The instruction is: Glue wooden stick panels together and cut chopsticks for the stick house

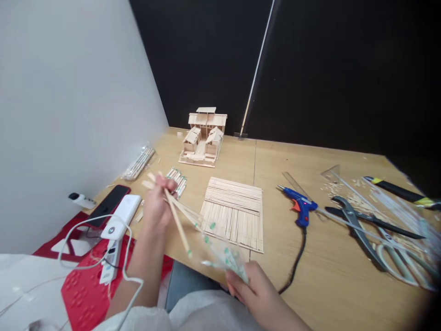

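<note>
My left hand [160, 202] is closed around a few pale wooden chopsticks [179, 228], which slant down to the right. Green print shows at their lower ends, where clear plastic partly covers some of them. In my right hand [253, 287], lower down, is a bunch of clear plastic wrappers [232, 262] with green marks. Whether sticks remain inside that bunch is too blurred to tell. Just beyond both hands lies a flat panel of wooden sticks [232, 211] set side by side. Behind my left hand rest several more wrapped chopsticks [181, 179].
A wooden house model [203, 140] stands at the back. On the right are a blue glue gun [301, 204] with a cord, pliers [358, 234], scissors [399, 262], a cutter [399, 191] and wood scraps. A phone [110, 204], white power bank [122, 216] and cables lie left.
</note>
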Motion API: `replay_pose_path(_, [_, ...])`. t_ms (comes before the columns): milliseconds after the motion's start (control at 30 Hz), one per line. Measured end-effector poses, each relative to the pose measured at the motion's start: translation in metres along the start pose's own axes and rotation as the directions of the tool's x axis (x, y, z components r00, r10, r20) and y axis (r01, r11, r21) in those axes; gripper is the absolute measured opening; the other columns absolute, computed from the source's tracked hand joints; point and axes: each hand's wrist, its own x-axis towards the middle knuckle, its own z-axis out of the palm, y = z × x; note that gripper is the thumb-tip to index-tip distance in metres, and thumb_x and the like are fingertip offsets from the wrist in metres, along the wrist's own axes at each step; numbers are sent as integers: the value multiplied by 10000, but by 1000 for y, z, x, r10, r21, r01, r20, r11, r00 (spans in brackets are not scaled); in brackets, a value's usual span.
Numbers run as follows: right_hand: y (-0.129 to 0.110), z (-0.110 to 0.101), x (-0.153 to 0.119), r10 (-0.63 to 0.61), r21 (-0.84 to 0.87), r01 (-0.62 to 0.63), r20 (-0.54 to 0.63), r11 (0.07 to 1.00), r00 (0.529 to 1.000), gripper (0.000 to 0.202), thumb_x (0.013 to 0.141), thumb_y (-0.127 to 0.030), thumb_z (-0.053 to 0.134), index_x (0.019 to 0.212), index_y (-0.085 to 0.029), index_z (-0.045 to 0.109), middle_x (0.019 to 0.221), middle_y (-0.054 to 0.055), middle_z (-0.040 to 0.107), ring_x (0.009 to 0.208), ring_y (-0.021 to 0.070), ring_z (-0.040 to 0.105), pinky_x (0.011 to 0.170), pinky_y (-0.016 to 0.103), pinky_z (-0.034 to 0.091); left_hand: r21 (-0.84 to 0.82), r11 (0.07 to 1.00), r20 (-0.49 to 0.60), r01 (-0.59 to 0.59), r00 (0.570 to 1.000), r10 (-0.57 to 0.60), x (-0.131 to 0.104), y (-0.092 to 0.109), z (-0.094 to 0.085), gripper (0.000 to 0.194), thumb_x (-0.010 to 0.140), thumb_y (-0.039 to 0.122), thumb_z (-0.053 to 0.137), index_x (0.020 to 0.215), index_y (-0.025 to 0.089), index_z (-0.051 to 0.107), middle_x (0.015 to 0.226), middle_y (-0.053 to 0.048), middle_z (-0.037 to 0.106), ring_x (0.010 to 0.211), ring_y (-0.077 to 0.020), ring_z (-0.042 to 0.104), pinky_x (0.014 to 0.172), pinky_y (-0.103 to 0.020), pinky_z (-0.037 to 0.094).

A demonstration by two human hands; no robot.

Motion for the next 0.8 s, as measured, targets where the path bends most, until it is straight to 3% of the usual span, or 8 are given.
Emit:
replay_pose_path(133, [15,-20,-18,116,164,-86,-182,983,977,578,879,-730,420,724,-187,543,440,-67,371,434,90,314,494,248,262,49,986,-47,-159,986,161,17,52,-34,414,915,439,569,648,207,354,451,92,276,463,-83,445,531,-183,464])
replay_pose_path(233, [23,-32,-20,120,357,-11,-284,934,951,498,906,-675,443,853,-190,546,418,-72,397,422,101,339,485,245,281,465,861,106,-205,979,175,24,60,-52,398,889,546,537,705,215,415,464,109,254,387,-67,276,473,-189,394])
replay_pose_path(333, [26,-32,-17,163,528,8,-277,849,947,426,895,-621,530,825,-202,495,520,-59,478,412,71,354,448,223,248,874,426,206,-232,973,108,34,35,-59,338,820,493,628,712,200,497,511,61,410,449,-97,395,482,-206,345])
replay_pose_path(367, [27,-29,-16,177,564,0,-260,826,949,425,886,-614,553,811,-201,485,548,-61,482,397,52,326,431,215,218,926,304,205,-223,975,88,37,22,-60,283,783,422,681,722,190,531,556,30,494,514,-122,478,519,-221,366])
replay_pose_path(433, [27,-24,-14,196,610,-21,-221,792,955,447,859,-623,589,795,-194,481,560,-72,446,383,26,258,411,205,161,973,-169,162,-154,986,33,43,-6,-63,223,826,393,626,822,175,583,681,-41,622,670,-194,609,610,-263,416])
replay_pose_path(500, [28,-20,-14,201,637,-29,-198,770,959,475,834,-641,613,776,-188,483,541,-84,380,401,23,241,415,198,147,888,-444,131,-121,991,-7,47,-29,-68,261,879,388,553,946,140,602,847,-135,695,823,-270,672,675,-309,449])
replay_pose_path(567, [29,-18,-15,203,646,-32,-192,762,960,482,825,-641,628,766,-183,490,535,-89,338,422,25,244,424,194,153,841,-530,125,-112,992,-11,50,-44,-75,286,933,341,453,1033,111,592,930,-185,707,888,-303,688,708,-339,467])
replay_pose_path(800, [34,-18,-15,197,645,-45,-165,763,966,480,829,-641,625,777,-180,500,538,-94,311,432,26,207,430,202,130,832,-543,145,-112,989,17,57,-51,-87,280,932,293,448,1092,104,579,1115,-205,660,987,-301,679,817,-360,495])
